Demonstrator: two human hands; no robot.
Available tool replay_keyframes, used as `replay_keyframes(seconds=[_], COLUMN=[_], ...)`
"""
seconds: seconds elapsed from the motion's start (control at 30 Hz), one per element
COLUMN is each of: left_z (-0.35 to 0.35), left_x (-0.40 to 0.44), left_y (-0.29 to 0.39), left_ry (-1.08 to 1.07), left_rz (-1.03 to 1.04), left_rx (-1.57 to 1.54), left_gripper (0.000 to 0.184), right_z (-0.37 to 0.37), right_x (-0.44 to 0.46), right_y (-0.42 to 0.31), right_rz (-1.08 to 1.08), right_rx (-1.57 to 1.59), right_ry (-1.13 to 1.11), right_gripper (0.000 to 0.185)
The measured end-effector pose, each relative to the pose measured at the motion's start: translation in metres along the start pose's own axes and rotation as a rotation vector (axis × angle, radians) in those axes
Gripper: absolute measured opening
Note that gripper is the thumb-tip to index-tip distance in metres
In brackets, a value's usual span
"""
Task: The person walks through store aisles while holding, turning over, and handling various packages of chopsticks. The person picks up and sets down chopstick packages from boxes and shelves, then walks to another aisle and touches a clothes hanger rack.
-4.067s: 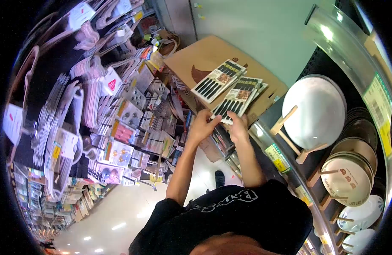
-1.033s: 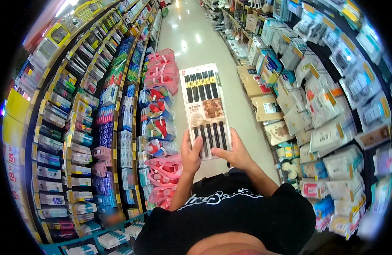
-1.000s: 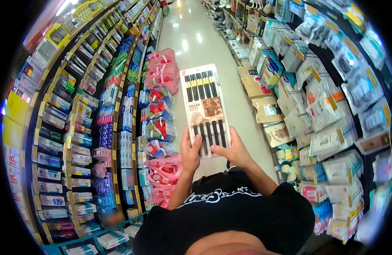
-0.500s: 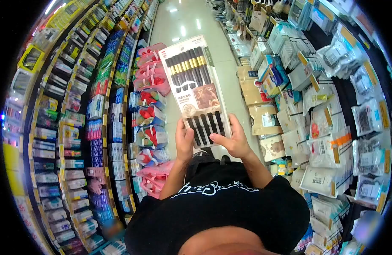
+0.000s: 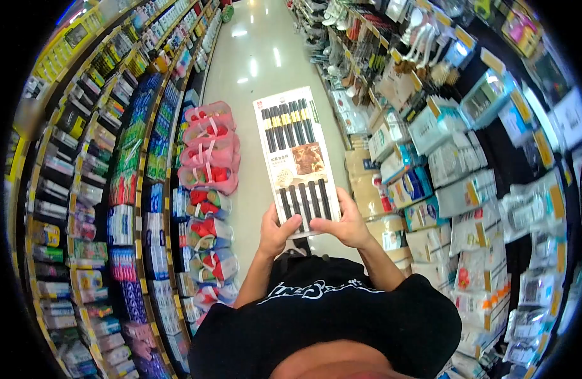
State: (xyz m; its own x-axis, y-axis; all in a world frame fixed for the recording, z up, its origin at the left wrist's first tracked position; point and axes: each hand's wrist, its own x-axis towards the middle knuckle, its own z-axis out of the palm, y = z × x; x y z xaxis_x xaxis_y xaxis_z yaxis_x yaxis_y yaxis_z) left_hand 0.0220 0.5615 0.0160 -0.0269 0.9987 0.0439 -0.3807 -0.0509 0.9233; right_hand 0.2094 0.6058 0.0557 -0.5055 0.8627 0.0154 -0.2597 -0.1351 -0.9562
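Both my hands hold a pack of chopsticks (image 5: 297,158) upright in front of my chest. Black chopsticks with gold bands show at the top of the white card, their dark ends at the bottom, and a brown picture between. My left hand (image 5: 278,230) grips the lower left edge, its thumb on the front. On the lower right edge my right hand (image 5: 345,222) is closed the same way, thumb on the front. The other fingers are mostly hidden behind the pack.
Shelves of boxed toothpaste-like goods (image 5: 122,224) line the left side. Pink bags (image 5: 199,148) with red contents stand along their foot. On the right hang bagged goods (image 5: 477,227) and kitchen utensils (image 5: 423,38). A shiny floor (image 5: 253,63) runs ahead between them.
The pack has become more upright, and its top now sits lower in view. Both hands have shifted slightly down, still gripping it. The aisle ahead shows farther along.
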Motion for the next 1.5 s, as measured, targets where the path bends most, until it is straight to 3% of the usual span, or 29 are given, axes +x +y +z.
replay_keyframes(seconds=[0.1, 0.27, 0.47, 0.53, 0.6, 0.63, 0.73, 0.9, 1.03, 1.07, 1.13, 1.23, 1.37, 1.5], left_z=[-0.030, -0.066, -0.086, -0.098, -0.107, -0.108, -0.121, -0.150, -0.179, -0.199, -0.188, -0.192, -0.187, -0.212], left_x=[0.066, 0.165, 0.276, 0.309, 0.379, 0.400, 0.478, 0.597, 0.680, 0.706, 0.739, 0.794, 0.879, 0.973], left_y=[0.015, 0.029, 0.060, 0.055, 0.052, 0.055, 0.061, 0.059, 0.052, 0.032, 0.057, 0.041, 0.045, 0.047], left_ry=[-0.027, -0.031, 0.021, 0.013, 0.023, 0.028, 0.046, -0.007, -0.108, -0.065, -0.124, -0.191, -0.115, -0.169], left_rz=[0.004, 0.048, 0.097, 0.046, 0.007, -0.015, -0.015, -0.035, 0.000, -0.118, -0.115, -0.078, -0.098, -0.065], left_rx=[-0.068, -0.092, 0.056, 0.062, 0.127, 0.162, 0.196, 0.389, 0.152, 0.060, -0.143, 0.021, -0.067, 0.001], left_gripper=[0.048, 0.052, 0.049, 0.049, 0.049, 0.048, 0.047, 0.049, 0.062, 0.063, 0.060, 0.052, 0.045, 0.046], right_z=[-0.013, -0.034, -0.073, -0.081, -0.100, -0.107, -0.126, -0.172, -0.196, -0.202, -0.213, -0.232, -0.256, -0.283], right_x=[0.073, 0.172, 0.283, 0.325, 0.397, 0.421, 0.496, 0.608, 0.670, 0.684, 0.713, 0.757, 0.834, 0.920], right_y=[-0.002, 0.010, 0.003, -0.002, -0.011, -0.006, -0.012, -0.024, -0.049, -0.053, -0.059, -0.058, -0.055, -0.057], right_rz=[0.016, 0.036, 0.037, 0.047, 0.213, 0.136, 0.079, 0.030, 0.017, 0.004, -0.031, 0.006, 0.105, 0.039], right_rx=[0.035, 0.240, 0.460, 0.321, 0.137, 0.147, 0.213, 0.194, 0.125, 0.115, 0.094, 0.078, 0.115, -0.153], right_ry=[-0.114, -0.057, -0.163, -0.131, -0.078, -0.091, -0.094, -0.095, -0.056, -0.042, -0.011, 0.012, 0.048, 0.066], right_gripper=[0.076, 0.081, 0.087, 0.073, 0.067, 0.058, 0.056, 0.056, 0.058, 0.058, 0.059, 0.063, 0.071, 0.078])
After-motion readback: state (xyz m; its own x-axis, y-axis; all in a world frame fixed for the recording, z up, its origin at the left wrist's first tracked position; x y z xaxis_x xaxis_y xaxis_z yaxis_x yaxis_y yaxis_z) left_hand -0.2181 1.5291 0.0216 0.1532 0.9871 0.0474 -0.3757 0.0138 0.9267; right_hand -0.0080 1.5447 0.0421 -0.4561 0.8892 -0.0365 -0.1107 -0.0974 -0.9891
